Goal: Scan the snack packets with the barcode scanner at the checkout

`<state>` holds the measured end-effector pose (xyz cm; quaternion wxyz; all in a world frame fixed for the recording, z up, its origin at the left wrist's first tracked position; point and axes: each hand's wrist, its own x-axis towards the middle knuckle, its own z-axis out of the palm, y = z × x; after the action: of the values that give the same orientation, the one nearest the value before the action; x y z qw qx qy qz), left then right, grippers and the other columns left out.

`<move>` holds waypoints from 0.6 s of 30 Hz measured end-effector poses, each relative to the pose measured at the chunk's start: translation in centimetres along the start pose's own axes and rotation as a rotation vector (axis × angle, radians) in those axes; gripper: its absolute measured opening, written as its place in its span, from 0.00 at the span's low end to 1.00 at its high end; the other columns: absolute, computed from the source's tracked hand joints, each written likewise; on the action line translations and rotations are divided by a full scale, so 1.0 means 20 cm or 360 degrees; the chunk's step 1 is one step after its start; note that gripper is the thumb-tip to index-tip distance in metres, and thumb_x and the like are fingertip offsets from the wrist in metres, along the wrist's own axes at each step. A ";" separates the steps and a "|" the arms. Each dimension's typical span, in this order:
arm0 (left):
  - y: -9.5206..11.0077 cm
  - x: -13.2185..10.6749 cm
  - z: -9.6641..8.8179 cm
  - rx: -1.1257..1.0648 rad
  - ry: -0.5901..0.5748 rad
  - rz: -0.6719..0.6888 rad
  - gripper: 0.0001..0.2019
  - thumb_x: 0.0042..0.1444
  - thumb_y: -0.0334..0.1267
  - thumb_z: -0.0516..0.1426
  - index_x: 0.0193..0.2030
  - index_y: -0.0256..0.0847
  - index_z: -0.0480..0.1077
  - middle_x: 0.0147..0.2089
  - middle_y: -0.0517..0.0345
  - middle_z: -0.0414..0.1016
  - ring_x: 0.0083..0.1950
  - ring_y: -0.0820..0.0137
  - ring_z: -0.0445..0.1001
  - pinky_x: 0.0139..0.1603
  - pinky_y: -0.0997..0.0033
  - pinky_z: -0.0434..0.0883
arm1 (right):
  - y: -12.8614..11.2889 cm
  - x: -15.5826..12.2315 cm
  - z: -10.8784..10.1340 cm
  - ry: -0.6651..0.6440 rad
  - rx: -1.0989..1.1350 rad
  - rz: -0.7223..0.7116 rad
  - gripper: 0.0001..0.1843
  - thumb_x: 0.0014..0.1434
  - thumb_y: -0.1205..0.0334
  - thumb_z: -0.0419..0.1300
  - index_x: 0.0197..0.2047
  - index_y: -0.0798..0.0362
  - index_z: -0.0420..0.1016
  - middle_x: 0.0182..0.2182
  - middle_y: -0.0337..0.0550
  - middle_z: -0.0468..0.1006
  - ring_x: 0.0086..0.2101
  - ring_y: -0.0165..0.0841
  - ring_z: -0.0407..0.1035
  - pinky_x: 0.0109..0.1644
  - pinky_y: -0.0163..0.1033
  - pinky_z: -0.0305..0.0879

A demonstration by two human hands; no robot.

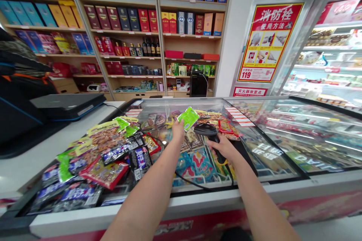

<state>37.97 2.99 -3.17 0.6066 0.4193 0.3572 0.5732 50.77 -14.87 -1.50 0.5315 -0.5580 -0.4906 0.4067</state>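
Shop shelving (127, 19) fills the back wall in the head view, stacked with boxed goods and dark bottles, and a red and yellow fire-hose poster (268, 41) hangs to its right. Nearest the person stands a glass-topped chest freezer (271, 154). Wrapped frozen treats show through its sliding lids.

A heap of flat snack packets (107, 154), in blue, black, red and green, lies over the freezer's left end, spilling toward the white worktop (42, 150). A closed dark laptop (68, 103) sits on that worktop.

The left hand (178, 128) is raised above the middle of the lid. Its grip pinches a small bright green foil packet (188, 118) by the lower edge, so the packet is held in the air, clear of the glass. Just beside it, the right hand (223, 147) has its grip wrapped tight round the handle of a black handheld barcode scanner (207, 130), with the scanner's head close to the packet. A black cable (192, 182) trails back toward the near edge.

This looks like one packet being presented to the scanner. A clean read would call for the printed code to face the scanner's window, flat and steady. Whether the code faces that way cannot be told.
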 end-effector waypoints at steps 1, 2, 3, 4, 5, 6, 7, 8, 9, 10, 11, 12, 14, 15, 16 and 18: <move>0.00 0.00 0.00 0.0006 -0.0015 0.0008 0.14 0.53 0.40 0.62 0.45 0.38 0.77 0.33 0.54 0.81 0.38 0.64 0.80 0.42 0.63 0.77 | 0.00 0.00 0.00 0.0001 0.0000 -0.0004 0.19 0.49 0.51 0.69 0.31 0.50 0.63 0.19 0.33 0.70 0.16 0.28 0.63 0.20 0.35 0.63; 0.00 0.00 0.00 0.0005 -0.0022 0.0010 0.14 0.53 0.40 0.61 0.45 0.37 0.77 0.33 0.54 0.81 0.38 0.64 0.80 0.42 0.63 0.77 | 0.00 0.00 0.00 0.0000 0.0001 -0.0003 0.19 0.49 0.51 0.69 0.31 0.50 0.63 0.19 0.33 0.70 0.16 0.28 0.63 0.20 0.35 0.63; 0.00 -0.01 0.01 -0.0002 -0.0023 0.0008 0.15 0.53 0.40 0.61 0.45 0.37 0.76 0.33 0.54 0.81 0.38 0.64 0.80 0.42 0.63 0.77 | 0.00 0.00 0.00 0.0000 0.0001 0.0003 0.19 0.49 0.51 0.69 0.31 0.50 0.64 0.19 0.33 0.70 0.16 0.28 0.63 0.20 0.35 0.63; 0.00 -0.01 0.01 -0.0015 -0.0020 0.0006 0.15 0.53 0.40 0.61 0.45 0.36 0.76 0.34 0.53 0.81 0.37 0.64 0.80 0.42 0.62 0.77 | 0.01 0.00 0.00 0.0002 0.0002 0.0008 0.18 0.50 0.51 0.68 0.31 0.50 0.63 0.19 0.33 0.70 0.16 0.28 0.63 0.20 0.35 0.63; 0.00 -0.01 0.01 -0.0032 -0.0019 0.0007 0.15 0.52 0.40 0.61 0.45 0.36 0.76 0.35 0.53 0.81 0.38 0.63 0.80 0.42 0.62 0.77 | 0.01 0.00 0.00 0.0004 0.0001 0.0012 0.18 0.50 0.51 0.68 0.31 0.50 0.63 0.18 0.33 0.69 0.16 0.28 0.63 0.20 0.35 0.63; 0.00 -0.01 0.01 -0.0051 -0.0018 0.0010 0.15 0.52 0.40 0.61 0.45 0.36 0.75 0.36 0.52 0.81 0.38 0.63 0.80 0.43 0.61 0.77 | 0.01 0.01 0.00 0.0002 -0.0003 0.0011 0.18 0.50 0.51 0.68 0.31 0.49 0.63 0.18 0.32 0.69 0.16 0.28 0.63 0.20 0.35 0.63; 0.00 -0.01 0.01 -0.0066 -0.0016 0.0012 0.15 0.51 0.40 0.61 0.45 0.35 0.75 0.36 0.52 0.81 0.38 0.63 0.80 0.43 0.61 0.77 | 0.01 0.01 0.00 -0.0005 -0.0011 0.0008 0.18 0.50 0.51 0.68 0.31 0.49 0.63 0.18 0.32 0.69 0.16 0.28 0.63 0.20 0.35 0.62; 0.00 -0.01 0.01 -0.0077 -0.0016 0.0014 0.15 0.51 0.40 0.61 0.44 0.35 0.74 0.37 0.51 0.81 0.38 0.63 0.80 0.43 0.61 0.77 | 0.01 0.01 -0.01 -0.0012 -0.0022 0.0004 0.18 0.50 0.51 0.68 0.31 0.50 0.63 0.17 0.32 0.69 0.16 0.28 0.63 0.20 0.35 0.62; 0.00 -0.01 0.01 -0.0086 -0.0015 0.0017 0.14 0.51 0.39 0.61 0.44 0.35 0.74 0.38 0.51 0.81 0.38 0.63 0.80 0.43 0.61 0.77 | 0.01 0.01 -0.01 -0.0017 -0.0032 0.0000 0.18 0.50 0.52 0.68 0.31 0.50 0.64 0.17 0.32 0.68 0.16 0.28 0.63 0.20 0.35 0.62; 0.00 -0.01 0.01 -0.0092 -0.0017 0.0019 0.14 0.51 0.39 0.61 0.44 0.35 0.74 0.38 0.50 0.81 0.39 0.63 0.80 0.43 0.61 0.77 | 0.01 0.01 -0.01 -0.0023 -0.0043 0.0000 0.17 0.50 0.52 0.68 0.31 0.50 0.64 0.17 0.32 0.68 0.16 0.28 0.63 0.20 0.35 0.62; 0.00 -0.01 0.01 -0.0091 -0.0022 0.0020 0.14 0.51 0.39 0.61 0.43 0.35 0.73 0.38 0.50 0.81 0.39 0.63 0.80 0.43 0.61 0.77 | 0.01 0.01 -0.01 -0.0025 -0.0054 0.0001 0.17 0.49 0.52 0.68 0.31 0.50 0.65 0.17 0.32 0.68 0.16 0.28 0.63 0.20 0.35 0.62; 0.00 -0.01 0.01 -0.0083 -0.0027 0.0020 0.14 0.51 0.40 0.61 0.43 0.35 0.73 0.38 0.51 0.81 0.39 0.63 0.80 0.43 0.62 0.76 | 0.01 0.01 -0.01 -0.0026 -0.0064 0.0001 0.17 0.49 0.52 0.68 0.31 0.50 0.65 0.17 0.32 0.68 0.16 0.28 0.63 0.20 0.35 0.62; 0.00 -0.01 0.01 -0.0048 -0.0044 0.0030 0.15 0.51 0.42 0.61 0.43 0.36 0.73 0.37 0.52 0.81 0.39 0.64 0.80 0.42 0.63 0.76 | 0.00 0.01 -0.01 -0.0030 -0.0077 0.0002 0.17 0.49 0.51 0.68 0.31 0.50 0.65 0.16 0.32 0.68 0.15 0.28 0.63 0.20 0.35 0.62; 0.00 -0.01 0.01 -0.0029 -0.0048 0.0035 0.15 0.51 0.43 0.62 0.43 0.36 0.73 0.36 0.52 0.81 0.38 0.64 0.80 0.42 0.64 0.76 | 0.00 0.01 -0.01 -0.0034 -0.0080 0.0007 0.17 0.49 0.51 0.68 0.30 0.50 0.65 0.16 0.32 0.68 0.15 0.28 0.62 0.20 0.35 0.62; 0.00 -0.01 0.01 -0.0016 -0.0050 0.0040 0.15 0.51 0.43 0.62 0.43 0.37 0.73 0.36 0.53 0.80 0.38 0.65 0.80 0.41 0.64 0.76 | 0.00 0.01 -0.01 -0.0035 -0.0078 0.0012 0.17 0.50 0.51 0.68 0.30 0.50 0.65 0.16 0.32 0.68 0.15 0.28 0.62 0.20 0.35 0.62; -0.01 -0.01 0.00 -0.0007 -0.0035 0.0054 0.15 0.51 0.43 0.61 0.43 0.37 0.74 0.35 0.54 0.80 0.37 0.65 0.79 0.41 0.65 0.76 | 0.00 0.01 0.00 -0.0033 -0.0066 0.0023 0.17 0.50 0.51 0.68 0.30 0.50 0.64 0.16 0.32 0.68 0.15 0.28 0.62 0.20 0.35 0.62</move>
<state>38.04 2.88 -3.34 0.6015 0.4305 0.3420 0.5795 50.85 -14.76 -1.43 0.5117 -0.5681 -0.5004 0.4061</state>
